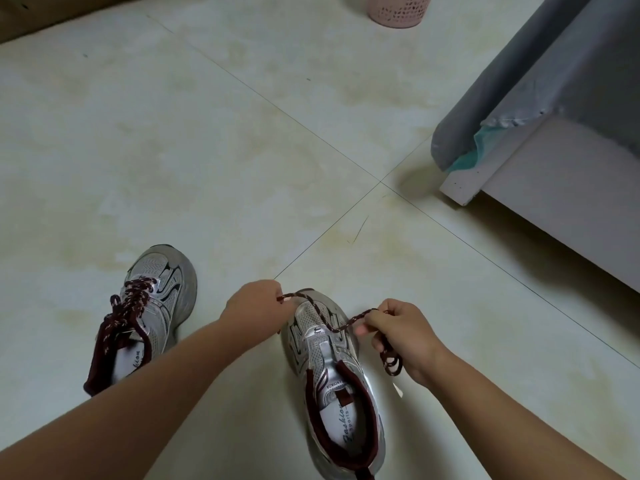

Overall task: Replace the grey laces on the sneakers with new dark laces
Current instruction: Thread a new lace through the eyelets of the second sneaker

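You are starting the second sneaker (332, 368) on the floor, left hand (258, 304) and right hand (401, 332) each pinching the dark lace (330, 318) stretched across its toe; next, likely even its ends, then cross upward.

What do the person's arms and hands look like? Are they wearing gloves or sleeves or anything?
No gloves and no sleeves. Both forearms are bare all the way to the bottom edge of the picture. The left hand and the right hand are bare too. I can see no watch, bracelet or ring on them. The fingernails are too small to tell much about.
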